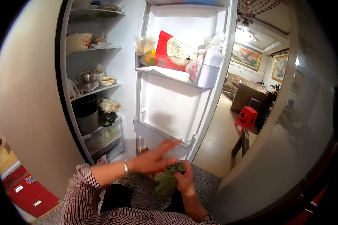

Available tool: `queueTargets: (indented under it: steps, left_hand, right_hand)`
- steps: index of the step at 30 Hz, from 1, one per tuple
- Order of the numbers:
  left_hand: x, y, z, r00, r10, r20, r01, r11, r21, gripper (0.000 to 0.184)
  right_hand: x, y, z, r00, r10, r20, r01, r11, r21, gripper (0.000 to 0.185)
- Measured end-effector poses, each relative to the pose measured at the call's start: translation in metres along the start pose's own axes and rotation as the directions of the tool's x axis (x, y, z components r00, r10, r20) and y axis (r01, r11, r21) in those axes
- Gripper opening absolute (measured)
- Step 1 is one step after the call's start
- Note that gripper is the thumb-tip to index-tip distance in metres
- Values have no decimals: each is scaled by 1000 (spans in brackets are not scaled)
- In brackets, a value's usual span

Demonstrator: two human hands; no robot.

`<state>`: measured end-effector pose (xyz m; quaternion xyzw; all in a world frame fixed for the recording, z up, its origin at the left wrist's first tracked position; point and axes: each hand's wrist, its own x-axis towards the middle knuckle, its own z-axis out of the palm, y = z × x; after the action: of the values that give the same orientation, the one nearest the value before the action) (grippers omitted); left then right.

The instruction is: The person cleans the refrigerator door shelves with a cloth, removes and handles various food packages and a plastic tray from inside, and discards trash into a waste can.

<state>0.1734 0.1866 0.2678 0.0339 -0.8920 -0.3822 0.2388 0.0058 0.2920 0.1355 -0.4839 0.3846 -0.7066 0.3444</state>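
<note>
My right hand is closed around a bunch of green leafy vegetable, whose broad leaves hang down to the left over the grey mat. Just above it, my left hand, with a bracelet at the wrist, reaches across with its fingers stretched out and slightly blurred by motion. Its fingertips overlap the lower door bin of the open fridge; whether they touch it I cannot tell. Something reddish shows partly between the two hands, too hidden to name.
Fridge shelves at left hold bowls, a dark pot and bagged food. The upper door bin carries a red packet and plastic bags. Beyond the door stands a red stool. A grey mat covers the floor.
</note>
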Motion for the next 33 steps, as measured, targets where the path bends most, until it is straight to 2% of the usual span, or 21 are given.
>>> queueTargets:
  steps: [2, 3, 4, 5, 7, 9, 10, 12, 13, 14, 15, 16, 19, 20, 22, 23, 25, 27, 29, 30, 33]
  left_hand:
    - [41, 27, -49, 963, 246, -112, -199, 925, 323, 67]
    - [69, 27, -77, 868, 464, -174, -373, 843, 387, 70]
    - [90, 32, -109, 855, 471, -219, -257, 749, 611, 60]
    - [105, 54, -131, 769, 578, -272, -152, 580, 801, 54]
    - [143, 82, -181, 798, 539, -270, -113, 574, 811, 53]
    - [176, 88, -212, 769, 600, -222, -14, 362, 932, 55]
    - [189, 87, -226, 766, 600, -232, -5, 366, 930, 55]
    - [212, 80, -241, 826, 545, -141, 121, 73, 990, 61]
    - [215, 88, -239, 824, 548, -145, 124, 76, 989, 61]
    - [220, 100, -240, 931, 305, -199, 161, 144, 976, 64]
    - [225, 108, -241, 974, 39, -224, 212, 198, 957, 67]
    - [232, 107, -244, 969, -76, -235, 246, 245, 938, 75]
    - [243, 95, -252, 957, -196, -214, 257, 231, 939, 83]
    - [243, 88, -253, 957, -196, -213, 256, 230, 939, 83]
    - [240, 75, -255, 943, 221, -248, 227, 113, 967, 86]
    - [240, 73, -259, 944, 221, -247, 226, 113, 968, 86]
    - [253, 67, -276, 992, 12, -129, 124, 214, 969, 87]
    - [264, 68, -279, 993, 42, -109, 97, 227, 969, 86]
    - [264, 81, -273, 963, 71, -261, 250, 133, 959, 80]
    - [264, 82, -269, 965, 58, -256, 255, 27, 967, 66]
    - [272, 73, -270, 971, 88, -224, 228, -49, 972, 48]
  right_hand:
    - [-1, -7, -5, 1000, -13, -2, 13, 1000, 7, 32]
    - [-2, -10, -4, 1000, -30, 1, 30, 1000, 8, 31]
    - [-3, -11, -3, 1000, -27, 6, 27, 1000, 7, 31]
    - [-5, -13, -2, 1000, 0, -16, -1, 999, -54, 29]
    - [-8, -16, -1, 999, 31, -34, -35, 992, -121, 26]
    - [-8, -18, -3, 959, 258, -117, -272, 954, -128, 30]
    - [-7, -16, -3, 959, 261, -112, -275, 952, -137, 30]
    - [-5, -10, -5, 953, 265, -147, -258, 964, 61, 28]
    - [-6, -7, -7, 953, 264, -147, -258, 965, 55, 28]
    - [-7, -3, -10, 946, 276, -170, -265, 960, 86, 28]
    - [-7, 2, -13, 938, 287, -192, -268, 956, 119, 27]
    - [-8, 7, -17, 940, 282, -194, -263, 958, 117, 27]
    - [-9, 16, -22, 937, 292, -194, -266, 952, 150, 25]
    - [-10, 15, -22, 935, 292, -203, -267, 953, 141, 24]
    - [-10, 18, -22, 933, 293, -210, -269, 954, 134, 24]
    - [-10, 19, -23, 936, 282, -212, -257, 957, 135, 23]
    - [-10, 23, -26, 940, 263, -218, -238, 962, 135, 21]
    - [-9, 27, -26, 935, 268, -234, -232, 958, 168, 22]
    - [-10, 25, -23, 922, 288, -259, -250, 953, 169, 22]
    - [-10, 23, -22, 907, 313, -282, -275, 947, 165, 22]
    - [-14, 22, -25, 914, 323, -244, -282, 941, 187, 22]
